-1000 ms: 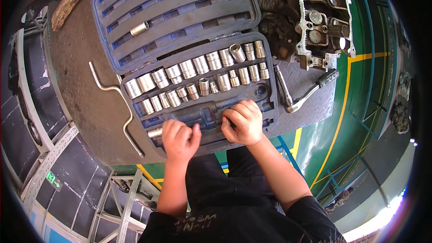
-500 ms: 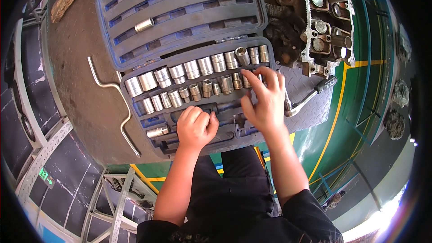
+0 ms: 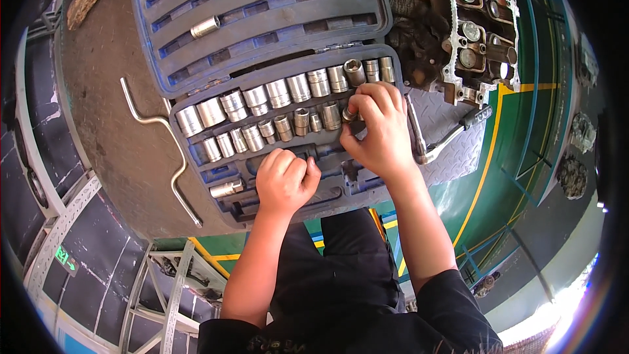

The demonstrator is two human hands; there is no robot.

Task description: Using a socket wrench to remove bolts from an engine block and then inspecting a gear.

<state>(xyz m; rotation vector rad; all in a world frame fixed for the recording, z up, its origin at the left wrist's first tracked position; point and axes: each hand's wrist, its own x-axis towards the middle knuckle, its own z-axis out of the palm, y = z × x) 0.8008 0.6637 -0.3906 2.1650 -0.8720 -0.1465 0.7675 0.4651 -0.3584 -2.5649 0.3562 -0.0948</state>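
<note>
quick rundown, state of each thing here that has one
socket case: open, lid laid back flat
sockets: seated in rows in the tray
small socket: pinched in the right hand's fingertips
loose socket: lying on its side in the lid
right hand: closed on the small socket
left hand: curled, resting on the tray
speed brace: lying flat on the bench

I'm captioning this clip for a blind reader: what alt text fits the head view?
A person's right hand pinches a small socket in an open blue socket set case on a workbench, while the left hand rests curled on the case's lower tray. A bent metal crank handle lies to the left, an engine cylinder head to the right.
</note>
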